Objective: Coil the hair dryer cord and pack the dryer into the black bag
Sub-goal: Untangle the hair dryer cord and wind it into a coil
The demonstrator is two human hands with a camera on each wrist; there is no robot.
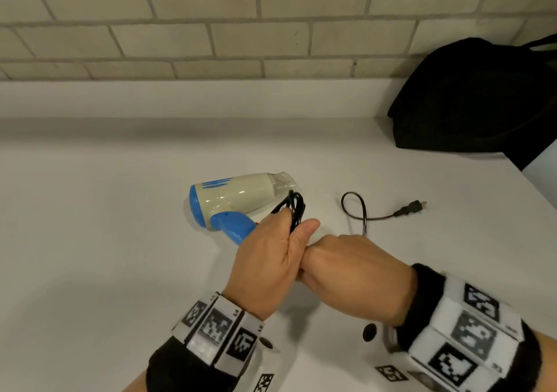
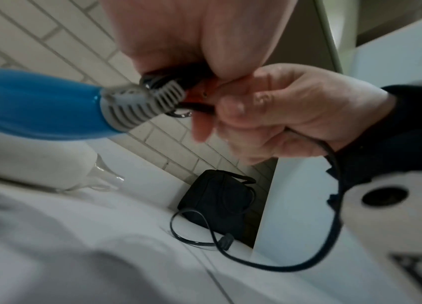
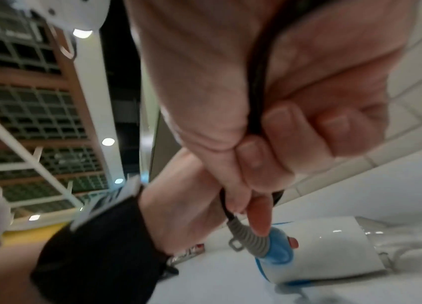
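Note:
A white and blue hair dryer (image 1: 235, 199) lies on its side on the white counter (image 1: 105, 226), nozzle to the right. My left hand (image 1: 268, 259) grips several black cord loops (image 1: 294, 211) just past the blue handle (image 2: 35, 107). Pressed against it, my right hand (image 1: 352, 268) grips the cord (image 3: 256, 82) in its fist. The free end curls on the counter to the plug (image 1: 411, 208). The black bag (image 1: 476, 99) sits at the back right against the wall.
A tiled wall (image 1: 211, 24) runs along the back of the counter. The counter's right edge (image 1: 539, 192) falls away just below the bag. Bare white surface spreads to the left of the dryer.

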